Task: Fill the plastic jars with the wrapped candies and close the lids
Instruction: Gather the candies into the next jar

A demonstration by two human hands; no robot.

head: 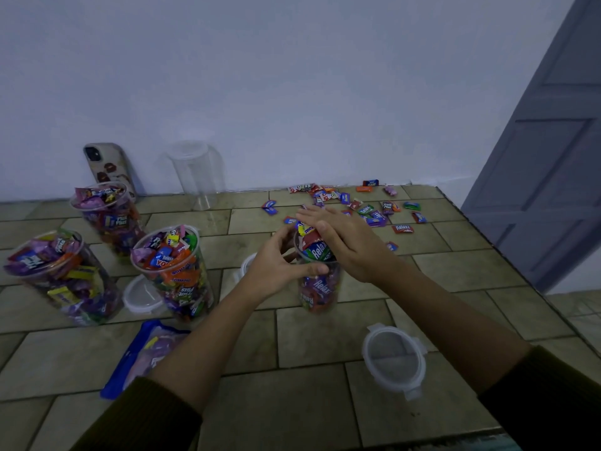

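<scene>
A clear plastic jar heaped with wrapped candies stands in the middle of the tiled table. My left hand grips its rim from the left. My right hand lies flat with fingers together on the candies piled above the rim. Three more open jars full of candies stand at the left: one, another and a third. An empty jar stands by the wall. Loose candies lie scattered at the far right. A lid lies near my right forearm.
Two more lids lie on the table, one between the full jars and one behind my left hand. A blue candy bag lies under my left forearm. A phone leans on the wall. A door stands at right.
</scene>
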